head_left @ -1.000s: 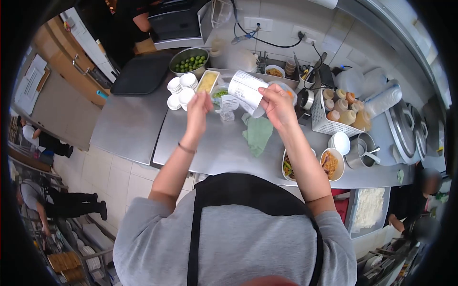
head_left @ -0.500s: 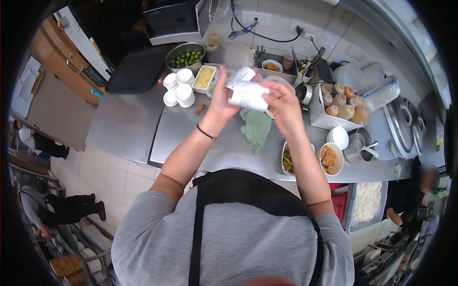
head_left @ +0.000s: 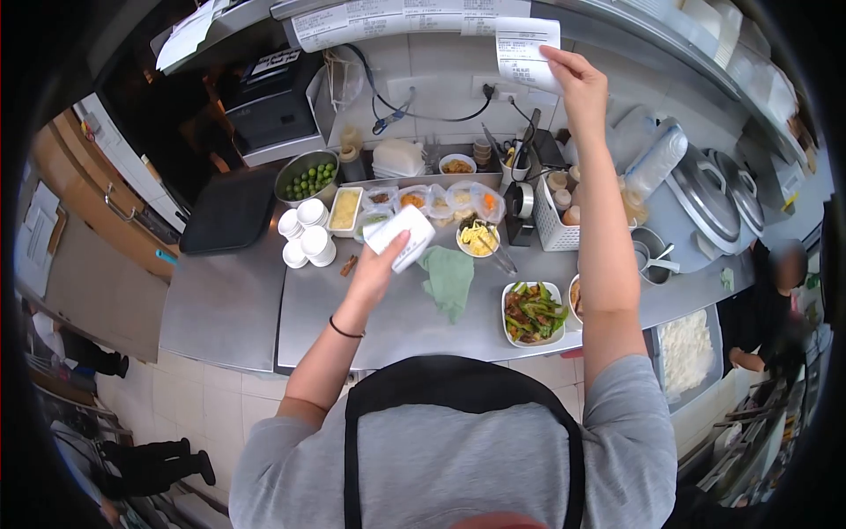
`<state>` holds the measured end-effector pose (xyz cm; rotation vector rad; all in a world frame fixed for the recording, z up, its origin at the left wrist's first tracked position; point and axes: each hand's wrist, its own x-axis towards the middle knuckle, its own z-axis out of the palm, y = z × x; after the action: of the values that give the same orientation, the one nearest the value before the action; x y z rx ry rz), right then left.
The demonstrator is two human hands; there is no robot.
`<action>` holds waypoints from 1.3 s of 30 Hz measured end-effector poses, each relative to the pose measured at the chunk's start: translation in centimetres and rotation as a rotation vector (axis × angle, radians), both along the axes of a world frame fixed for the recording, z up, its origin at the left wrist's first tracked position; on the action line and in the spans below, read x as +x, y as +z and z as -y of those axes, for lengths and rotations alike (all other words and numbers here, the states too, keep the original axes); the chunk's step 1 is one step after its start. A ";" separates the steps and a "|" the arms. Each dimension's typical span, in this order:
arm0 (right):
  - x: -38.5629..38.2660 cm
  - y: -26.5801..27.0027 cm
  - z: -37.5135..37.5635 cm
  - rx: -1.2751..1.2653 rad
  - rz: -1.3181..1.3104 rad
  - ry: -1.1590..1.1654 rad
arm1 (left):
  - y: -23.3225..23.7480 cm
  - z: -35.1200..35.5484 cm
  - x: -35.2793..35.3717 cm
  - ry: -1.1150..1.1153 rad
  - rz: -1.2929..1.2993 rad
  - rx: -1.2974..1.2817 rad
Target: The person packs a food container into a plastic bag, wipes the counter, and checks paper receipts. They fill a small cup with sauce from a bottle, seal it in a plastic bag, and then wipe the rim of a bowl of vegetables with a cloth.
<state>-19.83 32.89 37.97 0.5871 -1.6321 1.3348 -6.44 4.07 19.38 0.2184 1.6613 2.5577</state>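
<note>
A working restaurant kitchen. Printed order slips (head_left: 388,19) hang along the shelf rail above a stainless steel bench (head_left: 229,309) that carries stacked white dip bowls (head_left: 308,231), a metal bowl of limes (head_left: 308,179), wrapped garnish tubs (head_left: 441,198), a basket of sauce bottles (head_left: 557,216), big lidded cookers (head_left: 705,198) and plated stir-fry (head_left: 533,313).

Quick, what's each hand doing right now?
Left hand: closed on a white paper bundle.
Right hand: pinching a printed ticket overhead.
</note>
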 end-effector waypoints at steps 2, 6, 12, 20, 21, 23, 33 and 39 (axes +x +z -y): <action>-0.9 0.7 -0.9 -0.003 0.069 0.037 | -0.6 -0.1 0.6 0.008 0.008 -0.066; -0.4 4.1 -1.3 -0.117 0.134 0.061 | 0.0 -0.9 1.6 -0.037 -0.022 -0.153; 1.6 2.8 0.2 -0.124 -0.184 -0.233 | 1.2 -1.7 1.9 -0.124 -0.046 -0.220; 12.7 -11.7 8.9 0.121 0.602 0.640 | 4.2 -3.0 1.7 0.037 -0.366 -0.432; 13.1 -12.0 9.1 0.034 0.619 0.676 | 3.9 -2.8 1.7 -0.019 -0.396 -0.545; 13.9 -11.9 9.2 -0.065 0.679 0.767 | 2.0 -2.8 1.2 -0.172 -0.255 -0.110; 14.6 -14.8 8.8 0.409 0.692 0.392 | 3.0 1.0 -3.4 0.011 0.104 0.562; 14.0 -14.4 7.6 0.220 0.663 0.452 | 3.4 3.0 -3.7 0.096 0.105 0.531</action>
<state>-5.86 25.25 23.58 0.7192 -2.2966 1.8217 -10.11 1.09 22.74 0.0332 0.9505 2.9733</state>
